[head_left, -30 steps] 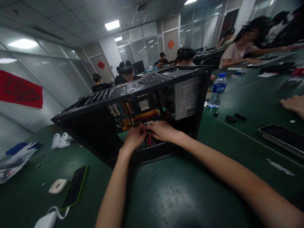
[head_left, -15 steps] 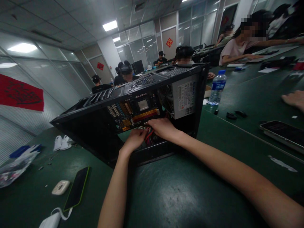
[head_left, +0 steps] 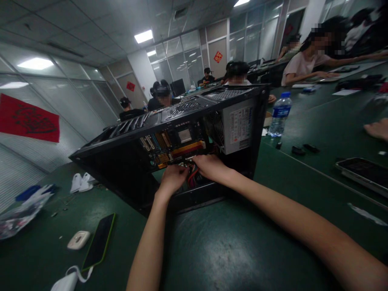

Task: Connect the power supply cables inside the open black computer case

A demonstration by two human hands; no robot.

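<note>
A black computer case (head_left: 121, 178) lies in front of me with its open side facing me. Inside it are a motherboard (head_left: 160, 151) with a metal-topped chip and colored slots, and a silver power supply (head_left: 239, 128) at upper right. My left hand (head_left: 173, 178) reaches into the opening, its fingers closed at a bundle of power cables (head_left: 192, 178), red, black and white. Just right of it, my right hand (head_left: 210, 167) is closed by the same cables at the motherboard's lower edge. The fingertips of both hands are partly hidden.
On the green table (head_left: 212, 250) a phone (head_left: 100, 241), a white case (head_left: 79, 240) and a plastic bag (head_left: 24, 212) lie left. A water bottle (head_left: 280, 115), small black pieces (head_left: 298, 150) and a tablet-like device (head_left: 363, 171) are right. Another person's hand (head_left: 377, 130) rests at far right.
My hands have drawn slightly apart at the cables, showing more of the wires between them. The whole view has shifted a little; the case stays in place.
</note>
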